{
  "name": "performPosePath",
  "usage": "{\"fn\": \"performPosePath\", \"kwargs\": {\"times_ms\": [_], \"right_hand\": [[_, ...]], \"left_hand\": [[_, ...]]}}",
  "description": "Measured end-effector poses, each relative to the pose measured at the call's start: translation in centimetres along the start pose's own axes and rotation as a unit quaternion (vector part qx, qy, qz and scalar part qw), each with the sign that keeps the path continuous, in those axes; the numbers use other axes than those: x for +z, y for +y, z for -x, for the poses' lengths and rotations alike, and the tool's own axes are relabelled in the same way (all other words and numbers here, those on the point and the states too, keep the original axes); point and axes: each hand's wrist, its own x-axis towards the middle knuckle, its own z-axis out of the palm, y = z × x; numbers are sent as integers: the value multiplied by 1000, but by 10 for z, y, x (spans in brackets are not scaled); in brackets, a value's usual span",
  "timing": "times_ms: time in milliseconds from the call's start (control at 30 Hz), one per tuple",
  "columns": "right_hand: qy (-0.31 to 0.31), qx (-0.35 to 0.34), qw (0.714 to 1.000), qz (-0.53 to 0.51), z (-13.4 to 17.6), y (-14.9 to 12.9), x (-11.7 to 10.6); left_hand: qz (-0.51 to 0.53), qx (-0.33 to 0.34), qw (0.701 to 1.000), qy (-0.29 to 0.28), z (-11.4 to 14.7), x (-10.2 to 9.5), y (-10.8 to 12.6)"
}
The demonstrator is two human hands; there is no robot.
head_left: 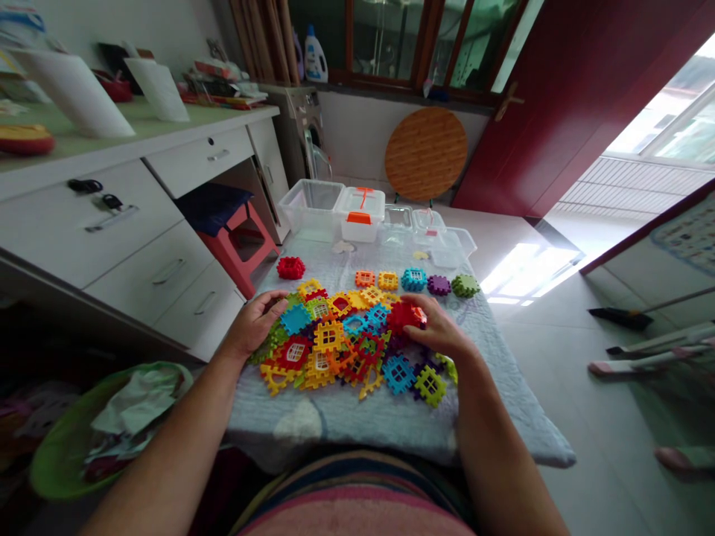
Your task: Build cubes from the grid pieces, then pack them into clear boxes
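Note:
A heap of interlocking plastic building pieces [328, 336] in yellow, red, blue, green and orange lies on the cloth-covered table [357, 420]. At the heap's left edge is my left hand [258, 324], open, with its thumb and fingers slightly apart beside the pieces. My right hand [441, 326] grips a red building piece [403, 317] between thumb and fingers at the heap's right side. Behind the heap stand small same-colour stacks: a red stack [291, 268], an orange one [365, 278], a yellow one [388, 281], a blue one [413, 280], a purple one [439, 285] and a green one [465, 286].
Along the table's far end stand an open clear bin [313, 212], a lidded box with orange latches [362, 216] and smaller clear containers [430, 223]. A pink stool [240, 246] is left of the table. A green basket [56, 454] sits at lower left.

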Motion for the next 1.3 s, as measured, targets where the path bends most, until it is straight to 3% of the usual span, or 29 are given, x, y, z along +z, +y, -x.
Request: {"fn": "performPosePath", "kwargs": {"times_ms": [100, 267, 600, 700, 800, 867, 967, 1033, 1167, 1300], "right_hand": [[-57, -13, 996, 64, 2, -6, 4], [-62, -14, 994, 93, 2, -12, 6], [23, -27, 998, 58, -6, -10, 17], [32, -21, 998, 50, -7, -10, 22], [40, -19, 999, 30, -8, -11, 24], [39, -26, 999, 14, -8, -15, 25], [41, -41, 998, -3, -8, -23, 30], [43, -54, 998, -10, -7, -26, 35], [39, -79, 996, -28, -5, -28, 42], [38, -87, 995, -28, -5, -27, 43]], "left_hand": [[-6, 3, 1000, 5, 0, 0, 0], [-5, 4, 1000, 16, 1, -1, 3], [0, 0, 1000, -2, 0, 2, -4], [-68, 56, 993, 74, 2, -1, 9], [-155, 158, 962, 162, 9, -2, 43], [-159, 211, 958, 109, 12, 6, 72], [-154, 283, 942, -91, 11, 34, 109], [-167, 315, 917, -178, 6, 56, 124], [-208, 306, 897, -244, -7, 86, 132], [-241, 285, 890, -262, -13, 91, 133]]}}
